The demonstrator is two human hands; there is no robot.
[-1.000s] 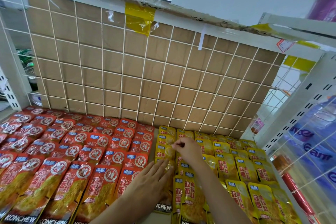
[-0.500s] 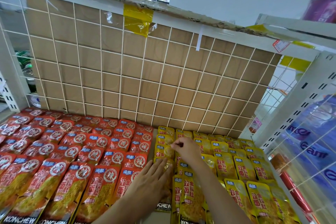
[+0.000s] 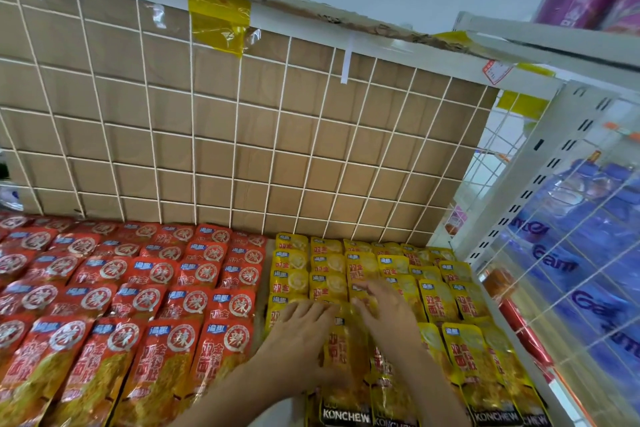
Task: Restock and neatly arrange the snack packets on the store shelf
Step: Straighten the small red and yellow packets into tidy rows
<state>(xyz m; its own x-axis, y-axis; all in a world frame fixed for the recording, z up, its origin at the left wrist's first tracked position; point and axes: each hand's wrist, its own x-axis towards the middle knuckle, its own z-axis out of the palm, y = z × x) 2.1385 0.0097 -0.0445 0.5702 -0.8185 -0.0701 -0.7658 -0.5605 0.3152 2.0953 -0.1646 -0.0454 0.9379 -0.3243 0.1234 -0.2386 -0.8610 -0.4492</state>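
**Findings.** The left hand (image 3: 299, 334) is open, fingers straight and spread, pressing flat on the yellow packets (image 3: 398, 270) in the columns nearest the red packets (image 3: 138, 291). The right hand (image 3: 386, 310) lies just beside it on the next yellow column. Its fingers are blurred, but they appear flat and hold nothing. The yellow packets fill the right part of the shelf (image 3: 261, 350) in overlapping rows that reach back to the wire grid (image 3: 242, 135). The red ones fill the left part, and a narrow bare strip runs between the two.

**Assessment.** We judge the step in hand to be smoothing and squaring the yellow rows.

**Recommendations.**
- Press with flat palms rather than fingertips, as glossy packets are likely to slide or buckle.
- Work one column at a time, easing each packet back so that the overlaps match.
- Keep the leftmost yellow edge parallel to the bare strip and clear of the red stock.
- The front yellow packets look slightly askew and need attention.
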